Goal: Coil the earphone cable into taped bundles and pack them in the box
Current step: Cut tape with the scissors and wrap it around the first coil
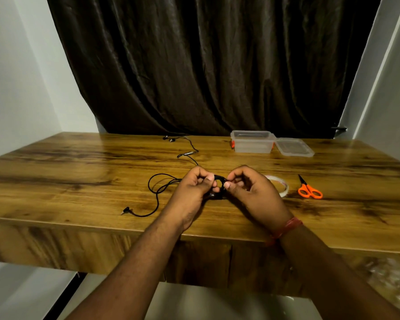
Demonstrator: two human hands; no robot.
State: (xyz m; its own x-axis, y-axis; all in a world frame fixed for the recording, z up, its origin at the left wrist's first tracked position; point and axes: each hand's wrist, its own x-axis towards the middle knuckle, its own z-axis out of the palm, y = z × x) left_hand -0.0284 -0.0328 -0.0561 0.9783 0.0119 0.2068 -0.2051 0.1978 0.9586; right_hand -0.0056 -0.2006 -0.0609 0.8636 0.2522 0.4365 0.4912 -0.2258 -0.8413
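Earphone cable: black, part-wound into a small coil pinched between left hand and right hand, both curled round it above the wooden table. Loose end with jack plug trails left; earbuds lie far back. Tape roll just right of hands, then orange scissors. Clear box, open, with lid beside it, at rear right.

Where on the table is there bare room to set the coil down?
Bare wood left of the cable loops, and between the box and the hands. Crowded to the right, by the tape and scissors.
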